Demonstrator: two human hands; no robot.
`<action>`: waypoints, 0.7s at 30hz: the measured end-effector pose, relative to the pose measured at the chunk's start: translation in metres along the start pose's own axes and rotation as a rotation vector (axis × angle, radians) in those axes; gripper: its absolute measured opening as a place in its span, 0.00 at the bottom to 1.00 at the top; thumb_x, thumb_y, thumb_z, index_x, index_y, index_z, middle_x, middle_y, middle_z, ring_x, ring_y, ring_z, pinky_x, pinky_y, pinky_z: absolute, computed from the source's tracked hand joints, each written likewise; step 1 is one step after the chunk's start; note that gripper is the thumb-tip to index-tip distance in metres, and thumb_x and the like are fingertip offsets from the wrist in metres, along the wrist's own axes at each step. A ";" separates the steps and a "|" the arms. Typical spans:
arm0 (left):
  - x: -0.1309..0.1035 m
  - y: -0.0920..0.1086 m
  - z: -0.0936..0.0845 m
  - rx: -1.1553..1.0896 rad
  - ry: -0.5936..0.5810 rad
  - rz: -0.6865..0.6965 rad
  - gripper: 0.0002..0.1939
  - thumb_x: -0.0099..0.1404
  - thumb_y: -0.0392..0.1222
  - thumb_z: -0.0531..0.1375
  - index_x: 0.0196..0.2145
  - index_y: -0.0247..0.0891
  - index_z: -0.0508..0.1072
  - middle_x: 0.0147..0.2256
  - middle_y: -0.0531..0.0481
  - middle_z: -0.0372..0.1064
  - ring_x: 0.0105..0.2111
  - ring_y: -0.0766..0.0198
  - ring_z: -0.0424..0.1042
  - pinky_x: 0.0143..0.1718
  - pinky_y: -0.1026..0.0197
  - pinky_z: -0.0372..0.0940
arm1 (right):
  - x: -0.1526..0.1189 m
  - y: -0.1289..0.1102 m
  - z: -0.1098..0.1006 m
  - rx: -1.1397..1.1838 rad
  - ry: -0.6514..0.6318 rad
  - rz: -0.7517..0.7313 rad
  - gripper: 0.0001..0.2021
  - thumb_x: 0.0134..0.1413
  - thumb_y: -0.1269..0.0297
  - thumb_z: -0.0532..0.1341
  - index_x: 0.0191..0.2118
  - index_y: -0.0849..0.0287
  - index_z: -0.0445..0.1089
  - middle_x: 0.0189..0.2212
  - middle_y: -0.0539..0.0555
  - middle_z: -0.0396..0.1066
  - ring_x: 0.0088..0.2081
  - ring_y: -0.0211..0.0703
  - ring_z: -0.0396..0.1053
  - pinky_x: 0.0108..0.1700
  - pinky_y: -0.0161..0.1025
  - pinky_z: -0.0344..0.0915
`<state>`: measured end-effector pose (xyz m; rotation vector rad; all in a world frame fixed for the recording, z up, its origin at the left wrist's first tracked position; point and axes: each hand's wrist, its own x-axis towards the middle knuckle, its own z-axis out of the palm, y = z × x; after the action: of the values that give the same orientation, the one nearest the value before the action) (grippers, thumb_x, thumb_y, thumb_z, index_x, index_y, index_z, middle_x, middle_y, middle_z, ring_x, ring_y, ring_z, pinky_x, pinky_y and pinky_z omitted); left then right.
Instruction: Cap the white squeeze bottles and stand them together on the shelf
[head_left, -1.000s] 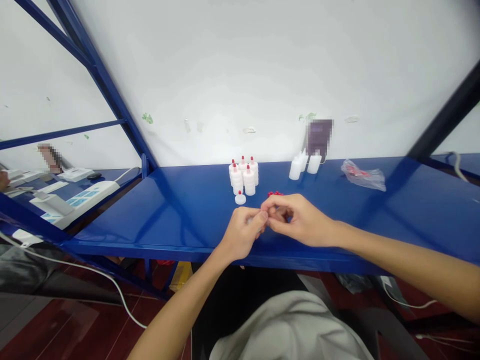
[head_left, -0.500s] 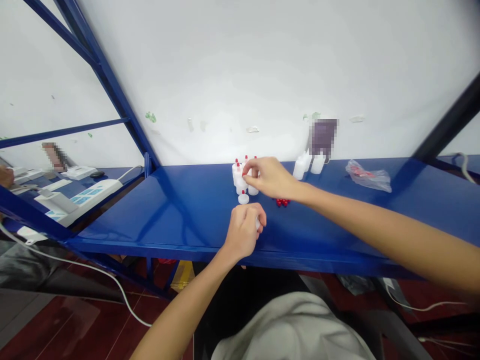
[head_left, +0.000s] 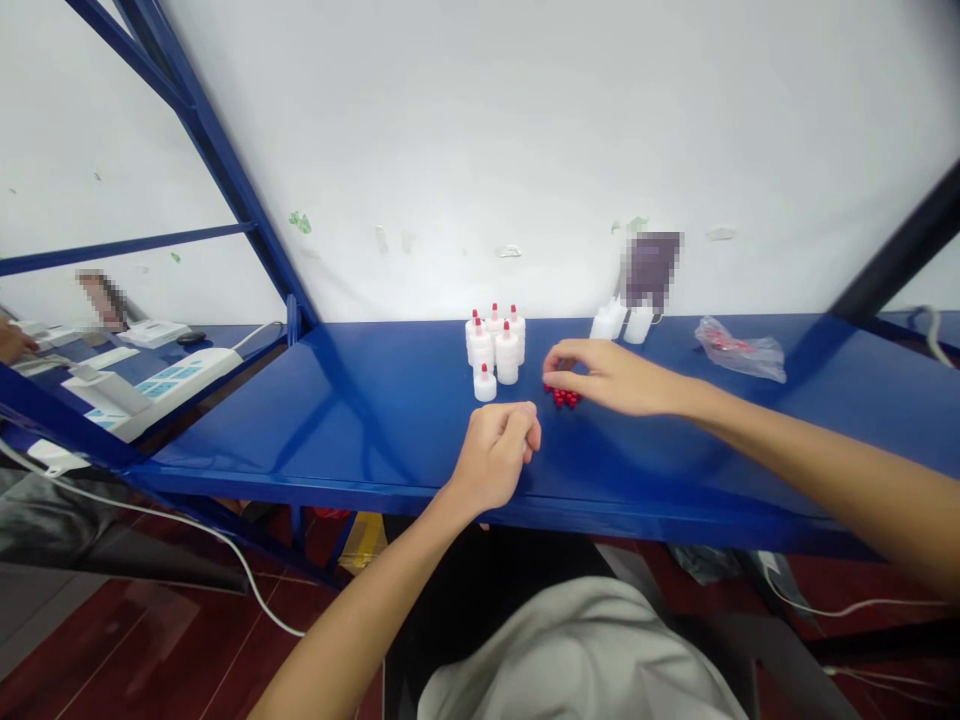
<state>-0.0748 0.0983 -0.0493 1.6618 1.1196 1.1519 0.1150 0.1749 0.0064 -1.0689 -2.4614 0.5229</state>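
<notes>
My left hand [head_left: 499, 450] is closed near the table's front. Whatever its fingers hold is almost wholly hidden. My right hand [head_left: 611, 375] is over a small heap of red caps [head_left: 566, 398], thumb and forefinger slightly apart at its left edge. I cannot make out a cap between them. Left of it, a cluster of white squeeze bottles with red-tipped nozzles [head_left: 507, 358] stands upright. A shorter-looking white bottle with a red tip [head_left: 485, 386] stands just in front of them, beyond my left hand.
White bottles without red tips [head_left: 637, 325] stand near the wall behind my right hand. A clear plastic bag [head_left: 742, 352] with red pieces lies farther right. Blue frame posts [head_left: 274, 250] rise at the left, beside a white power strip [head_left: 169, 392]. Another person's hand [head_left: 13, 342] shows at far left.
My right hand has moved right, from the red-tipped bottles to the red caps, uncovering the cluster. My left hand stays closed in nearly the same place; the white thing glimpsed in it is now hidden.
</notes>
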 end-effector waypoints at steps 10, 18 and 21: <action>0.000 0.002 0.001 -0.004 -0.003 -0.018 0.24 0.70 0.50 0.48 0.20 0.36 0.66 0.17 0.54 0.60 0.18 0.70 0.60 0.24 0.64 0.55 | -0.026 0.036 0.015 -0.515 -0.027 -0.085 0.13 0.67 0.59 0.53 0.49 0.54 0.72 0.41 0.56 0.70 0.35 0.44 0.70 0.34 0.39 0.57; 0.002 -0.002 0.002 0.000 -0.012 -0.027 0.27 0.71 0.53 0.47 0.20 0.36 0.67 0.17 0.54 0.60 0.19 0.70 0.61 0.24 0.65 0.56 | -0.021 0.023 0.018 -0.426 -0.038 -0.151 0.09 0.64 0.62 0.56 0.41 0.57 0.72 0.38 0.54 0.68 0.31 0.40 0.66 0.32 0.37 0.55; 0.003 -0.003 0.002 -0.005 0.007 -0.018 0.25 0.71 0.51 0.47 0.21 0.36 0.66 0.17 0.54 0.60 0.19 0.70 0.60 0.24 0.65 0.55 | -0.022 0.004 0.017 -0.100 0.054 -0.166 0.06 0.61 0.62 0.59 0.38 0.58 0.71 0.31 0.50 0.65 0.30 0.38 0.63 0.33 0.36 0.57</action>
<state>-0.0728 0.1018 -0.0522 1.6419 1.1328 1.1495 0.1226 0.1578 -0.0151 -0.8933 -2.5228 0.3190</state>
